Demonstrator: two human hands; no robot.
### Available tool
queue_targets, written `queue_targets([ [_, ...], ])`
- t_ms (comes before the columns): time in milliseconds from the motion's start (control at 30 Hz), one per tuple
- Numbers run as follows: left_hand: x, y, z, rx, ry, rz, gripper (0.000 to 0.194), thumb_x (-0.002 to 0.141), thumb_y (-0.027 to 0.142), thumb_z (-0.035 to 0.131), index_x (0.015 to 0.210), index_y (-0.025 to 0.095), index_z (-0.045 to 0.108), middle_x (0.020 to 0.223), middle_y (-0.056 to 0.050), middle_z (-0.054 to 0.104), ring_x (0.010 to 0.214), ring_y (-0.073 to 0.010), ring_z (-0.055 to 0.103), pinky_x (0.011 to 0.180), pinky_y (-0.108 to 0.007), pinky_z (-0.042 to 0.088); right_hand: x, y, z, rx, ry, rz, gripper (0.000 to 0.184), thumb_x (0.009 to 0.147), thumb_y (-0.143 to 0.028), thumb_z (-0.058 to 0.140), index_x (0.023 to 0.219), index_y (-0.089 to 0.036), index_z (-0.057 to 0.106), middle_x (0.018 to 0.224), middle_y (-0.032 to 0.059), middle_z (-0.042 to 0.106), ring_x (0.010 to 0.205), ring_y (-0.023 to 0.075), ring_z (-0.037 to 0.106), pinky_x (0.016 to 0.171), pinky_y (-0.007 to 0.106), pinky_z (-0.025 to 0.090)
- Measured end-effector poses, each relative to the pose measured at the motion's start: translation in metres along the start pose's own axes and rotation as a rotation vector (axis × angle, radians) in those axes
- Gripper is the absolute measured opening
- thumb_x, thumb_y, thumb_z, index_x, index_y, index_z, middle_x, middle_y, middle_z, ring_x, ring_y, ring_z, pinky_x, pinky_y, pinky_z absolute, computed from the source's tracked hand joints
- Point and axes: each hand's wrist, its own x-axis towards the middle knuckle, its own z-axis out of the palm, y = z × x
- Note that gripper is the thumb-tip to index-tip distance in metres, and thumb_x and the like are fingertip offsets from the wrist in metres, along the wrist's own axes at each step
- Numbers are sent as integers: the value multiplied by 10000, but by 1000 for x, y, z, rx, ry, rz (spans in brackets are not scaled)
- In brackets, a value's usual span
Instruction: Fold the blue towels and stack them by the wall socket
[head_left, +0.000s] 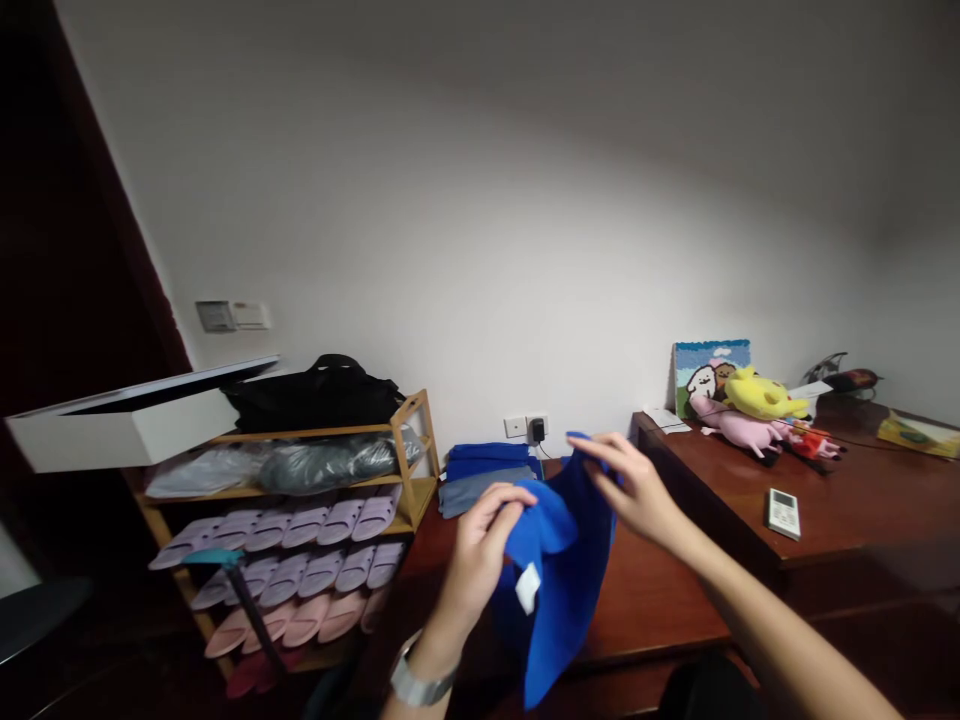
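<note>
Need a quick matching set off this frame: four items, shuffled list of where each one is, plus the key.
Items
1. blue cloth
2. black bag
3. white remote
4. silver wristband

Places
A. on top of the wooden rack
B. around the wrist of the left hand
C. held up by the left hand and the right hand
D. on the reddish-brown desk at the right of the picture

Pairs: 1-C, 2-A, 3-D, 4-B
</note>
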Motion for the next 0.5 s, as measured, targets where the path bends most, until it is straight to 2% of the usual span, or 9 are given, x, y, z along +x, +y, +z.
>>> queue_targets([
  [100, 5, 0, 29, -97, -79, -12, 334, 934, 525, 663, 1012, 216, 760, 1022, -56, 736, 1018, -232, 670, 943, -338, 518, -15, -22, 27, 105, -61, -72, 390, 1036, -191, 463, 1375, -309, 615, 1233, 62, 697, 1137, 187, 661, 1000, 343, 545],
  [167, 6, -1, 38, -97, -91, 5, 369, 914, 552, 691, 1034, 208, 750, 982, -48, 723, 957, -221, 668, 896, -331, 528, -22, -28, 39, 138, -39, -56, 327, 1033, -224, 500, 1334, -293, 608, 1221, 59, 711, 1130, 191, 676, 998, 346, 556],
  [267, 7, 3, 38, 22, -103, 49, 327, 883, 521, 747, 967, 206, 768, 917, -31, 700, 896, -202, 654, 834, -302, 524, -31, -25, 47, 160, 32, 24, 293, 1013, -294, 573, 1306, -277, 580, 1205, 66, 705, 1087, 195, 689, 958, 350, 578],
  [400, 8, 13, 35, 123, -113, 106, 266, 925, 481, 703, 935, 231, 791, 918, -33, 708, 914, -201, 662, 821, -289, 525, -47, -19, 55, 250, 55, 153, 418, 959, -366, 666, 1344, -280, 526, 1278, 85, 647, 1026, 185, 674, 863, 329, 592],
  [500, 11, 17, 32, 198, 13, 152, 274, 933, 481, 683, 874, 234, 785, 901, -33, 706, 887, -195, 661, 798, -281, 529, -64, -14, 64, 338, 112, 272, 565, 901, -435, 739, 1381, -292, 477, 1330, 93, 603, 963, 177, 653, 793, 315, 579],
])
